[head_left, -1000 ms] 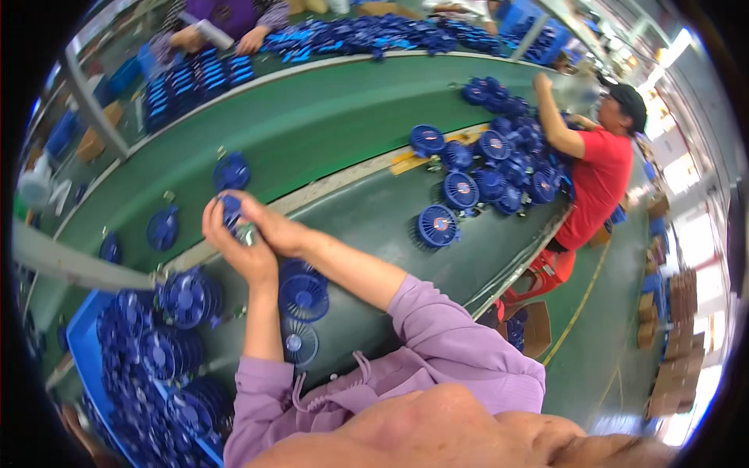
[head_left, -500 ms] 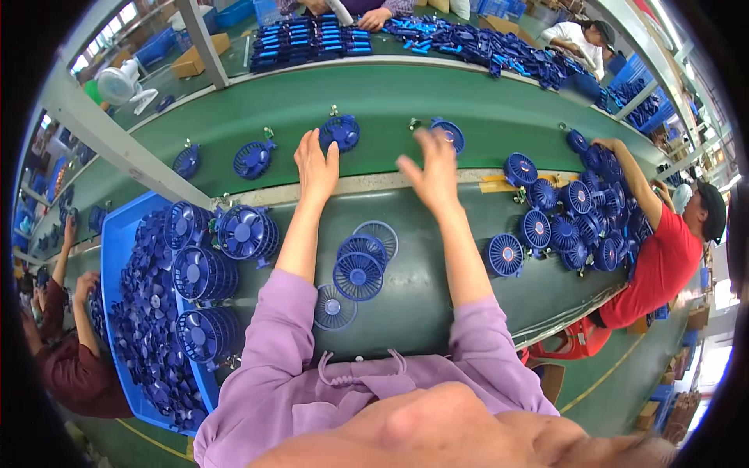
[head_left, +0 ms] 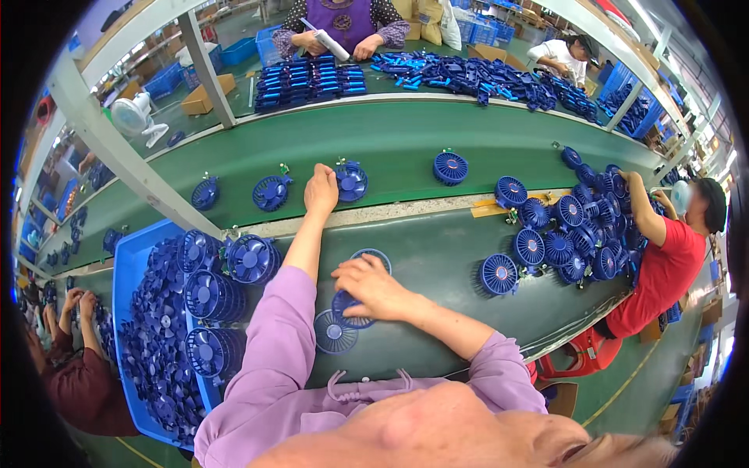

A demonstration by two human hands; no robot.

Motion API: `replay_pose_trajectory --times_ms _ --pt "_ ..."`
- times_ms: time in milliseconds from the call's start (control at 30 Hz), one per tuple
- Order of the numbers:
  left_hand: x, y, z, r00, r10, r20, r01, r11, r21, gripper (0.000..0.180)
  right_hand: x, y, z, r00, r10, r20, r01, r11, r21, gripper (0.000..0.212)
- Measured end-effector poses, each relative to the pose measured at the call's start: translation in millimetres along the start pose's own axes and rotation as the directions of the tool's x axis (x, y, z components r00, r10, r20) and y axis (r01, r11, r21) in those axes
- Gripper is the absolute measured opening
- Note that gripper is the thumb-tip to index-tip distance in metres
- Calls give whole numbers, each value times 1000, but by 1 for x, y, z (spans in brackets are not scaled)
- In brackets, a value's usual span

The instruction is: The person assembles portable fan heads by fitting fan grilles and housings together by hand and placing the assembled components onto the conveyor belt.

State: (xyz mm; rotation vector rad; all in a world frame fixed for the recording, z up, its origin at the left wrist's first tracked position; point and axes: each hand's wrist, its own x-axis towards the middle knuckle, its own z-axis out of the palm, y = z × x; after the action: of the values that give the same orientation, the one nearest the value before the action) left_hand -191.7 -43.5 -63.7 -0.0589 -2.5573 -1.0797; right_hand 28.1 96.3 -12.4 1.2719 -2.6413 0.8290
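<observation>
My left hand (head_left: 321, 189) is over the green belt, fingers curled in at the left edge of a blue fan housing (head_left: 352, 182). Its fingertips are partly hidden. A small green circuit board hangs on that housing. Bent across my front, my right hand (head_left: 373, 287) grips a round blue fan grille (head_left: 343, 305), fingers and thumb around it. Behind that hand another blue grille (head_left: 373, 257) shows in part. A flat, see-through grille (head_left: 336, 332) lies on the dark work surface, nearer to me.
Fan housings stand stacked (head_left: 212, 294) at my left, beside a blue bin (head_left: 125, 312) of fan blades. More fans (head_left: 499, 273) crowd the right, where a co-worker in red (head_left: 659, 269) reaches in. A metal post (head_left: 129, 152) rises at left; belt fans (head_left: 450, 168) lie beyond.
My right hand has come back from the belt to the grilles and closed on one; the fan near it stays on the belt. My left hand's fingers have curled in beside its housing.
</observation>
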Motion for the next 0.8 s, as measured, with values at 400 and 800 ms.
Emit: replay_pose_trajectory --times_ms 400,800 --pt "-89 33 -44 884 -77 461 448 -142 -883 45 62 51 -50 632 157 -759 -122 987 103 30" --pt "-91 25 -46 843 -8 537 489 -402 -774 43 76 50 -18 824 185 -536 -110 980 169 42"
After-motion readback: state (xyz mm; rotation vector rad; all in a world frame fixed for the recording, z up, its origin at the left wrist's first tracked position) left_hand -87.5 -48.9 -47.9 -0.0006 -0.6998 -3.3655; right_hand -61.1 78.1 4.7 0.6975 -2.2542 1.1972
